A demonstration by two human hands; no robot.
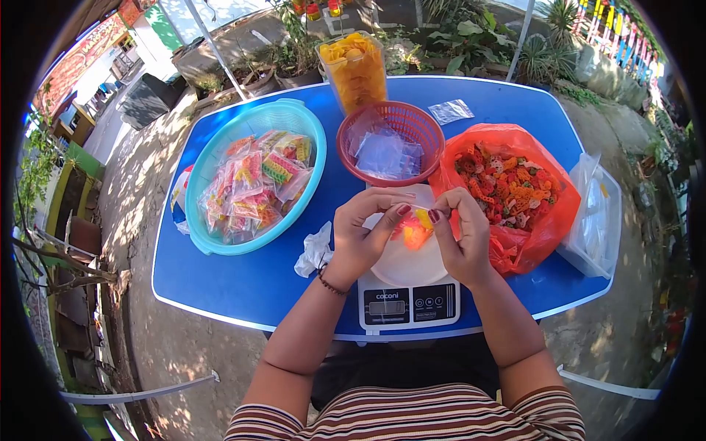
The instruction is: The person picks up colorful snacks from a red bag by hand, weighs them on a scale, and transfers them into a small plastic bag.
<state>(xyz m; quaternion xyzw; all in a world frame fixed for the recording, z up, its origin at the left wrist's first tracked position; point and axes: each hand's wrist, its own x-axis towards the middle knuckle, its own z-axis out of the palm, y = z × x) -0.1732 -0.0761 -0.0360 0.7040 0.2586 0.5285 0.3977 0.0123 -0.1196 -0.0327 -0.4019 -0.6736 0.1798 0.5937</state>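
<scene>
Between my two hands is a small clear plastic bag [416, 237] with red, orange and yellow pieces inside. The fingers of my left hand [373, 226] pinch its upper left edge. On the other side, the thumb and fingers of my right hand [466, 234] pinch the upper right edge. Directly below the bag is a white kitchen scale [448, 307] with a round pale plate [393, 275] on it. The scale's display cannot be read.
A teal basket [318, 192] of filled packets stands left, near crumpled tissue [315, 250]. Behind my hands are a red basket [434, 165] of clear bags and a tall tub [357, 73] of yellow chips. An orange bag [507, 253] of colourful pieces and a clear container [599, 220] stand right.
</scene>
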